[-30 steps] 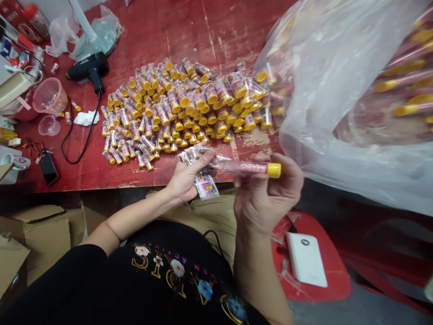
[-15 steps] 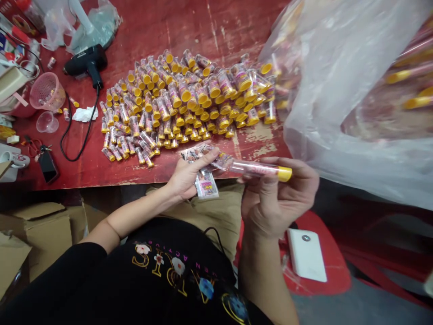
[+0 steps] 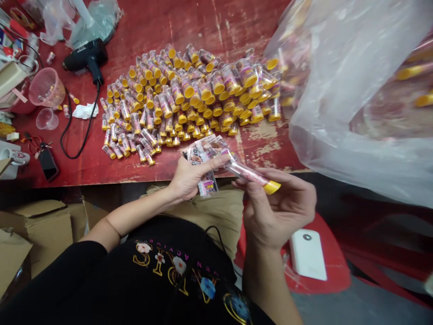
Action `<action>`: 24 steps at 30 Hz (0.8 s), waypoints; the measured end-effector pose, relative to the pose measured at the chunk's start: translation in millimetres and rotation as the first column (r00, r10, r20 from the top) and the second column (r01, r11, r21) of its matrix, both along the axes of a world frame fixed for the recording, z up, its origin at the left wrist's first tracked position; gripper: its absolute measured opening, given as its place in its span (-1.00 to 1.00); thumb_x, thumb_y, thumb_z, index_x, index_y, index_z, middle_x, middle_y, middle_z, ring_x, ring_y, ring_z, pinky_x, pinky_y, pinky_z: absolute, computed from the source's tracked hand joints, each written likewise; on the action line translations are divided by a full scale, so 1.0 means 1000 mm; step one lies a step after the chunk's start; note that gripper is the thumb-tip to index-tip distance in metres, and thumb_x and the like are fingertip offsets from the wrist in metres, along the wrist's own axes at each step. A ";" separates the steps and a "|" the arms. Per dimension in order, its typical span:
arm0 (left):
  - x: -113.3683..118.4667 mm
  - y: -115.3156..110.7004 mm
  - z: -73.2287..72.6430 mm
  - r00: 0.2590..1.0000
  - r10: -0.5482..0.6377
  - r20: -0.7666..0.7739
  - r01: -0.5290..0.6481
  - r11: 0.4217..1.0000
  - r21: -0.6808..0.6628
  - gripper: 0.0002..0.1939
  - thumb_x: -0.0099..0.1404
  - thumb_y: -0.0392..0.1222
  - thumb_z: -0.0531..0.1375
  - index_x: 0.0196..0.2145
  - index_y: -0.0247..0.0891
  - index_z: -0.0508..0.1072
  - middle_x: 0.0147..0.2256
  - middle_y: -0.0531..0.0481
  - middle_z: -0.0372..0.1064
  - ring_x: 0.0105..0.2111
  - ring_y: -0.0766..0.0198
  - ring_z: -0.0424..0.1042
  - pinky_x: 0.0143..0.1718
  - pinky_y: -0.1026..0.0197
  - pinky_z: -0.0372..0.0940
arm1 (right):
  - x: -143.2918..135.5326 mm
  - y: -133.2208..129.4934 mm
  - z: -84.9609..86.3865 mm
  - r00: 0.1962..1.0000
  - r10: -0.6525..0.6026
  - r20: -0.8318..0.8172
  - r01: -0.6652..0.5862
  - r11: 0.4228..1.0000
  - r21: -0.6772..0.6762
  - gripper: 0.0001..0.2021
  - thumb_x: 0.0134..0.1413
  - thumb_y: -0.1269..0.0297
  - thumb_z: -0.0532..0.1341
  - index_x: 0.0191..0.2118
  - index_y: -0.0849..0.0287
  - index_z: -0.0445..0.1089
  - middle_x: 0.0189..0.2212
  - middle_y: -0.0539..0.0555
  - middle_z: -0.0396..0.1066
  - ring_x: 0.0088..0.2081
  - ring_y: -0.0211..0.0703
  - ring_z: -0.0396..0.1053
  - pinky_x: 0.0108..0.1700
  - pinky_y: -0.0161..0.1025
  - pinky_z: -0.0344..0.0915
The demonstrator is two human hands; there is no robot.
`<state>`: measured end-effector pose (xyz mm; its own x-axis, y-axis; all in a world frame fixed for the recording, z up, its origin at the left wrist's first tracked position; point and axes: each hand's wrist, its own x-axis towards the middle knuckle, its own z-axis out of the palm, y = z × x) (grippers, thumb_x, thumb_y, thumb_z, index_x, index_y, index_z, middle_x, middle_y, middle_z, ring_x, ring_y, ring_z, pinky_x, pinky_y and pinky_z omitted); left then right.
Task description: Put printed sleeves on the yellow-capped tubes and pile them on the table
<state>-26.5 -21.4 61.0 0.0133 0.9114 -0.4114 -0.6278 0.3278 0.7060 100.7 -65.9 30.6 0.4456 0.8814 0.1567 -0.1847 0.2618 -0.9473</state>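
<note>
My left hand point(image 3: 189, 178) is closed on several small printed packets point(image 3: 207, 184), its thumb lying across them near the table's front edge. Between the thumb and fingers of my right hand point(image 3: 275, 203) is a clear tube point(image 3: 248, 173) with a yellow cap, tilted so the cap end points down to the right. The tube's far end meets the packets by my left thumb; whether a packet is inside the tube is too unclear to tell. Beyond both hands, a large pile of similar yellow-capped tubes point(image 3: 182, 97) lies on the red table point(image 3: 152, 27).
A big translucent plastic bag point(image 3: 324, 131) holding more tubes covers the right side. On the left are a black heat gun point(image 3: 89, 56) with its cable, a pink basket point(image 3: 47, 88) and a phone point(image 3: 48, 162). A white device point(image 3: 308, 255) rests on a red stool point(image 3: 334, 266).
The tube in my right hand has tilted, its yellow cap end moving down and left. My left thumb has shifted slightly right, and the packets are spread a little differently.
</note>
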 end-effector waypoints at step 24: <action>-0.004 0.004 -0.007 0.993 -0.004 0.115 0.033 0.966 -0.256 -0.71 0.12 -0.32 0.54 -0.23 -0.30 0.58 -0.27 -0.03 0.57 -0.16 0.16 0.58 0.07 -0.05 0.45 | 0.008 0.000 -0.007 0.979 0.012 -0.205 -0.034 0.994 -0.102 -0.71 -0.03 0.23 0.58 -0.21 0.13 0.56 -0.32 -0.01 0.61 -0.46 -0.28 0.57 -0.39 -0.32 0.60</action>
<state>-30.6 -17.4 54.0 0.0890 0.7743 -0.6266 -0.6904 0.5014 0.5215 108.3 -66.3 23.9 0.4379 0.8986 -0.0287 -0.3816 0.1568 -0.9109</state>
